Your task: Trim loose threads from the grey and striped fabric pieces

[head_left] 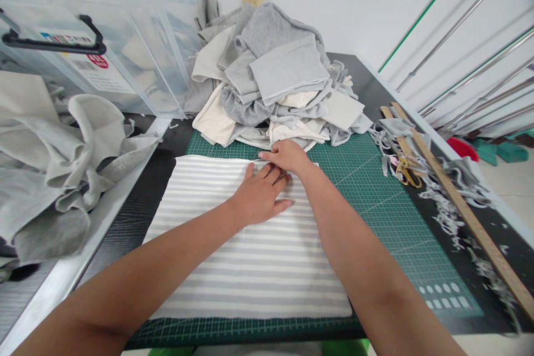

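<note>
Fingers of left hand point(259, 196) flat, spread, pressing striped fabric point(250, 256); right hand point(286, 156) pinches its far edge, grip detail unclear. Soft grey-white knit rectangle lies on gridded green cutting mat point(387, 206). Best kept taut, edge square to grid. Beyond: fabric scrap pile point(271, 78); right: gold scissors point(406, 171), wooden ruler point(463, 211).

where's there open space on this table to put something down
The bare green cutting mat right of the striped fabric, up to the scissors and wooden ruler, is free. The fabric pile crowds the back; scraps litter the right edge. Both hands press the striped fabric.
</note>
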The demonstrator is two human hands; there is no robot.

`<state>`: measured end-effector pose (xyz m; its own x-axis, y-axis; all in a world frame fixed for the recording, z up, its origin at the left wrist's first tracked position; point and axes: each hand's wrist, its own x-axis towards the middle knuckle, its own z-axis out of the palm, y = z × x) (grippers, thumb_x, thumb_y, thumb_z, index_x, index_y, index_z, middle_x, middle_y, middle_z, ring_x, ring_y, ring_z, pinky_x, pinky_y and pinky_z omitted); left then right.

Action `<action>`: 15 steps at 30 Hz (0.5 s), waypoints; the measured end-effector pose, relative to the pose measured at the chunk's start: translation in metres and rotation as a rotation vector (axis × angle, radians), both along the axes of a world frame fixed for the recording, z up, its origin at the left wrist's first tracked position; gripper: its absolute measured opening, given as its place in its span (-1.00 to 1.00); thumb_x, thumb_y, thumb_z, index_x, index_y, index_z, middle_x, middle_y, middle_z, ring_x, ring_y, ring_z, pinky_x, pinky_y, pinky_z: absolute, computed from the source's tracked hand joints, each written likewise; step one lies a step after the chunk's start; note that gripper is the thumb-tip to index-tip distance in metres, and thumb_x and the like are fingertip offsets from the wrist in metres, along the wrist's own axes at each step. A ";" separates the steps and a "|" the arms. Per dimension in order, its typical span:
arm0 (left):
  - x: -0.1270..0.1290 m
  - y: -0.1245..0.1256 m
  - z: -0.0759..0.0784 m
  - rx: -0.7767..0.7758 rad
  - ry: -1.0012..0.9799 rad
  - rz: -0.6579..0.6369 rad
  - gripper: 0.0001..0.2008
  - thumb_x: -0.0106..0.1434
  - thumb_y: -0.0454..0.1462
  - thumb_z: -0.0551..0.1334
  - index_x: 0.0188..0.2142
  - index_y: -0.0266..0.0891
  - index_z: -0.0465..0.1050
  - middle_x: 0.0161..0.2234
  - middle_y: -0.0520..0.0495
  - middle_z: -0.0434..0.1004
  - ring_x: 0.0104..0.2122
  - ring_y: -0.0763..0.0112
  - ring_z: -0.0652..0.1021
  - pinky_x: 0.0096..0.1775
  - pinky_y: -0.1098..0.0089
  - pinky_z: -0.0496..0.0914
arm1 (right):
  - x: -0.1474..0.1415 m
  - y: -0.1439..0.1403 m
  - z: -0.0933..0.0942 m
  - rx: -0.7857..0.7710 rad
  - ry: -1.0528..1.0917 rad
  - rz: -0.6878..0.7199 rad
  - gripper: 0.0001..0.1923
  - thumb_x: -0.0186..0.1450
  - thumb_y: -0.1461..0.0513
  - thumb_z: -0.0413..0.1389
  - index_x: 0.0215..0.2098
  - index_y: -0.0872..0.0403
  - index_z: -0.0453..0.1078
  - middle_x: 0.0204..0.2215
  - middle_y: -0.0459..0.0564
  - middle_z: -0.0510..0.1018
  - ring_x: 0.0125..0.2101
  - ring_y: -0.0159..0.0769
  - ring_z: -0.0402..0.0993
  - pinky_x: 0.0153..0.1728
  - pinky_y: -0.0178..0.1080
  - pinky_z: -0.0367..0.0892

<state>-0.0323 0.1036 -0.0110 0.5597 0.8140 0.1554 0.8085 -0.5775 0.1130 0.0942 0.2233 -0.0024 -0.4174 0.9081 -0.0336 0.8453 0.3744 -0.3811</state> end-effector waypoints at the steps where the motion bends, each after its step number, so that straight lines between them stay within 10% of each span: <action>1: 0.000 0.000 0.000 0.000 0.000 0.001 -0.44 0.34 0.08 -0.02 0.20 -0.14 0.19 0.20 -0.22 0.23 0.21 -0.02 0.18 0.12 -0.23 0.05 | 0.000 0.000 0.000 -0.003 0.001 0.004 -0.44 0.17 -0.22 0.02 -0.57 0.07 0.44 -0.67 -0.12 0.38 -0.59 -0.40 0.19 -0.55 -0.29 -0.04; 15: 0.000 0.000 -0.001 0.014 -0.008 0.003 -0.45 0.34 0.09 -0.03 0.18 -0.15 0.22 0.21 -0.20 0.24 0.21 0.00 0.17 0.13 -0.23 0.03 | 0.002 0.002 -0.003 0.013 0.021 0.032 -0.44 0.17 -0.21 0.03 -0.60 0.08 0.40 -0.70 -0.13 0.33 -0.60 -0.42 0.15 -0.56 -0.29 -0.06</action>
<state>-0.0328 0.1037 -0.0125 0.5561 0.8133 0.1712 0.8092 -0.5768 0.1118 0.0957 0.2251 -0.0055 -0.4465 0.8947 -0.0126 0.8248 0.4061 -0.3934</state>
